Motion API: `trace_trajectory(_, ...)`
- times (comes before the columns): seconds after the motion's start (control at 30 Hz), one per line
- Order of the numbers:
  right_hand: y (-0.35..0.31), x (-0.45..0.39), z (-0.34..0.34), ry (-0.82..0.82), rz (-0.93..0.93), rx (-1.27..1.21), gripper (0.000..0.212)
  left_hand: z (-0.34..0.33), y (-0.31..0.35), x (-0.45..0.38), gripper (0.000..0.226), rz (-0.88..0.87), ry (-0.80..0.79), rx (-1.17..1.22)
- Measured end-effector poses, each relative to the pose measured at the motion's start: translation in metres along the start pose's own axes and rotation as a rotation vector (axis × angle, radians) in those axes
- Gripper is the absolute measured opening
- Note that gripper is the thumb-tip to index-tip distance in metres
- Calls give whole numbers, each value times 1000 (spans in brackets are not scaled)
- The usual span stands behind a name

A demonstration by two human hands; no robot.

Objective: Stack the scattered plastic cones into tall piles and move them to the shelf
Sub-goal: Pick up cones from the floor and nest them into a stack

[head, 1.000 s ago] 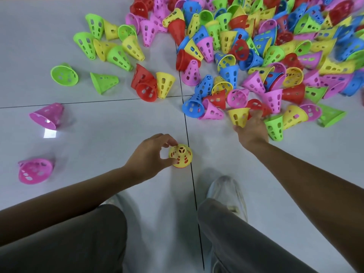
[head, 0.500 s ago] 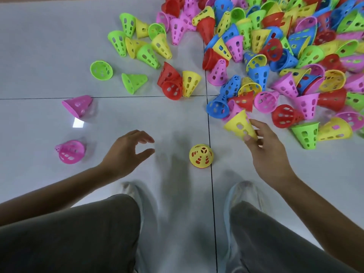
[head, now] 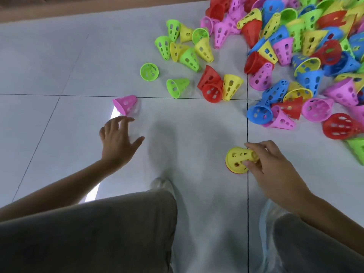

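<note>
Pinching a yellow cone (head: 239,158) onto the floor stack at 4 o'clock, right hand (head: 269,164) is risking a crooked seat; left hand (head: 118,140), spread empty, is nearing the pink cone (head: 126,104) at 10 o'clock and may be nudging it away.

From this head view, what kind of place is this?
Probably an indoor room with a tiled floor, used as a sorting space; which kind of room is unclear. Clues: large pale floor tiles with dark grout lines, a heap of perforated plastic cones lying straight on the floor, and a brown baseboard or wall edge at the top.

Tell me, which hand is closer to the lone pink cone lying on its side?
Left. The left hand reaches just below the pink cone, fingertips almost touching; the right hand is far off, holding a yellow cone.
</note>
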State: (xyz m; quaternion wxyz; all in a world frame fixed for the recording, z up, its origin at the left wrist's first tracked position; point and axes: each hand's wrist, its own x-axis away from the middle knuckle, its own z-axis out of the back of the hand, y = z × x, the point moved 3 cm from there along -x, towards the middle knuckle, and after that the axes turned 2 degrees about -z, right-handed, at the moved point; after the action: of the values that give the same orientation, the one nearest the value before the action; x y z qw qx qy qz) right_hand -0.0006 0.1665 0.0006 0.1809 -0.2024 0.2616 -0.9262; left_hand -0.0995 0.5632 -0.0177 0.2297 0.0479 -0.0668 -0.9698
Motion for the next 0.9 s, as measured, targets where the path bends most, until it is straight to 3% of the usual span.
trace_trajectory(0.27,0,-8,-19,-24,-15,-90,36,-17,-55,11,95,298,-273,129)
trace_trajectory(0.4,-4,-10,-24,-16,-45,-225,44,-24,-71,11,96,145,-315,68)
trace_trajectory(0.73,-30,-18,-42,-234,-52,-614,58,-11,-45,0,79,45,-240,92)
trace_trajectory(0.9,-38,-30,-50,-340,-21,-740,60,11,30,-1,80,-275,-199,125)
